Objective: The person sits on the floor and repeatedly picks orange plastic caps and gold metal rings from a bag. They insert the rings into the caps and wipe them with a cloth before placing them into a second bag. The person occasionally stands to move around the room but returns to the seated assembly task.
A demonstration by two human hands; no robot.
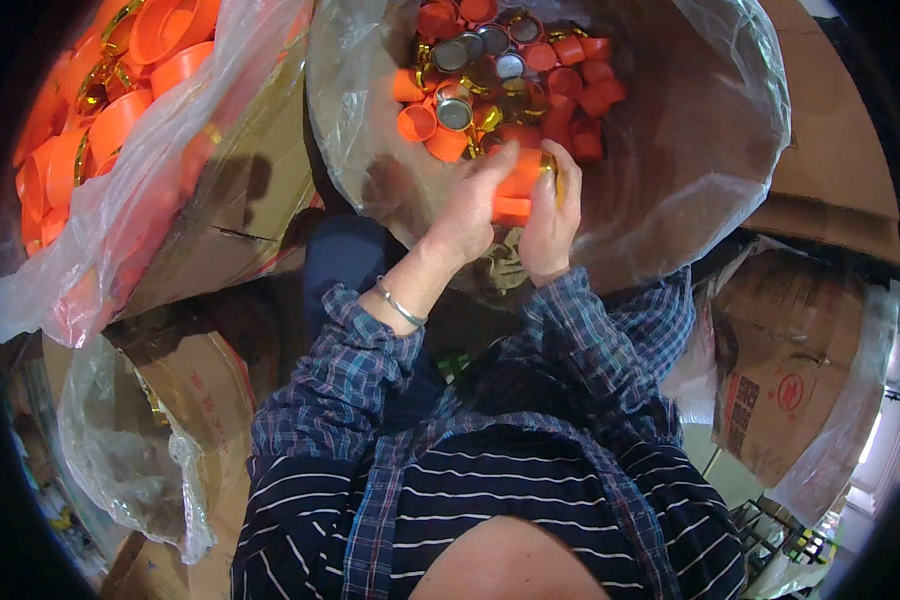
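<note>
Both hands, left hand [467,215] and right hand [550,215], are gripping an orange cap [518,185] over the bag [690,150] of caps, seemingly pressing a gold ring [550,165] on, needing squeezing next.

The orange caps [560,75] look like smooth, slightly glossy plastic, some with shiny silver metal discs [454,113] inside and bright gold foil rings [488,117]. The bag [710,130] lining the box is thin, clear, crinkled plastic film. The boxes [780,390] are matt brown cardboard, rough and creased. The bracelet [400,305] is polished metal. The plaid shirt [360,380] is soft woven cloth.
</note>
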